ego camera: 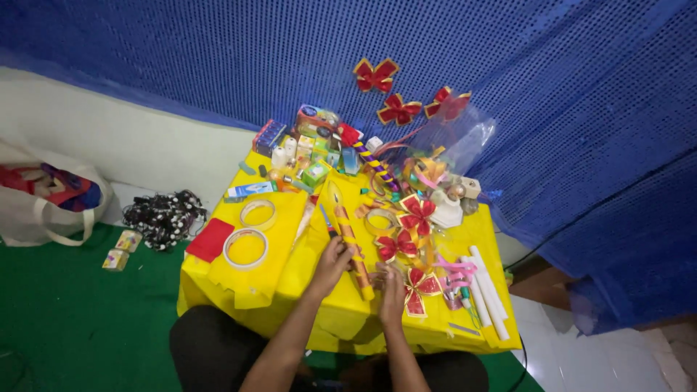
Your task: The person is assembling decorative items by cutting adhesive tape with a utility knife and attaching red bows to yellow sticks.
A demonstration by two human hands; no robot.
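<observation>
Head view: our left hand (334,260) has its fingers closed around the orange stick with yellow stripes (351,247), lying slantwise on the yellow tabletop (276,279). Right hand (390,290) rests at the stick's lower end; can't tell its grip. Red bows (406,243) just beside, tape rolls (247,247) to the left.

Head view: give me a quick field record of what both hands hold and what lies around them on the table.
left hand: grips orange stick wrapped in yellow ribbon
right hand: at the stick's lower end, fingers curled; grip unclear
surface: yellow cloth-covered table
left of hands: two tape rings, flat red square piece
right of hands: red and gold ribbon bows, white rods
backdrop: blue sequin curtain
</observation>
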